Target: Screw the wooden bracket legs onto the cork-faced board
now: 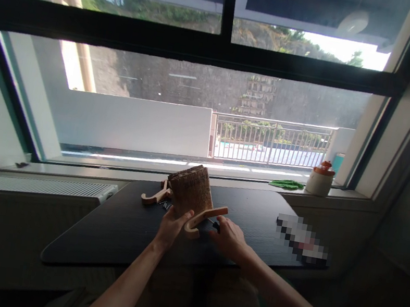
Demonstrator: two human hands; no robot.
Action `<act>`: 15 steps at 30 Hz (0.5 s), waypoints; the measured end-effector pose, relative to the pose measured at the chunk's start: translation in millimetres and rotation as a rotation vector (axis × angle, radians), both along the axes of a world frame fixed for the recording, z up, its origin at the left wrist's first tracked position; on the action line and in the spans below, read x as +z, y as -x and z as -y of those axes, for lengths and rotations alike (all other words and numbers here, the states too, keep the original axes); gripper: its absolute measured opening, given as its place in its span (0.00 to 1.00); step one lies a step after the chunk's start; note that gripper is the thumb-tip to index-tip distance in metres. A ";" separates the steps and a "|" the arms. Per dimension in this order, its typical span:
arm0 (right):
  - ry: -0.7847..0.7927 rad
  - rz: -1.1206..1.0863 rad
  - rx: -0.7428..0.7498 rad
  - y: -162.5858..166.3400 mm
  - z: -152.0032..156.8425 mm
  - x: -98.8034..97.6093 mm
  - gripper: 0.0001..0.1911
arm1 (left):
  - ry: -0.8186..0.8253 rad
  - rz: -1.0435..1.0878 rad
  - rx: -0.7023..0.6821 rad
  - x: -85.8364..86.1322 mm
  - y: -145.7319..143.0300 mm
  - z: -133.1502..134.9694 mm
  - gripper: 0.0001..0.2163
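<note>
A brown wooden block-like piece (191, 189) stands on the black table (115, 233). My left hand (172, 226) rests against its near side, fingers curled at the base. A curved light-wood leg piece (204, 218) lies in front of it. My right hand (228, 237) is closed around a small dark tool (215, 224) pressed at that leg piece. Another curved wooden piece (156, 195) lies left of the block, with small dark parts beside it.
A ceramic jar with an orange lid (320, 177) and a green cloth (286, 184) sit on the windowsill at the right. A blurred-out item (303, 239) lies on the table's right end. A white radiator (36, 183) runs along the left.
</note>
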State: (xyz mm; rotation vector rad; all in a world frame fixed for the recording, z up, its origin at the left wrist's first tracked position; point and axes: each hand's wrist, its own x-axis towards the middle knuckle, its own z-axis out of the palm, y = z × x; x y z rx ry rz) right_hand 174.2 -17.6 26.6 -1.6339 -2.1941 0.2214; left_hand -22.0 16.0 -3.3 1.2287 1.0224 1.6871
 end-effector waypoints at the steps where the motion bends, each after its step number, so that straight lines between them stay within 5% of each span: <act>1: -0.028 -0.001 0.005 0.1 4.1 2.7 0.17 | 0.000 -0.001 0.004 -0.4 0.0 -0.4 0.20; 8: -0.023 -0.089 0.057 10.5 15.3 6.4 0.13 | 0.017 -0.020 0.004 0.5 -0.6 0.6 0.20; 15: 0.360 -0.382 0.090 -8.2 -13.1 3.9 0.15 | 0.031 -0.049 -0.018 6.6 -1.3 7.3 0.22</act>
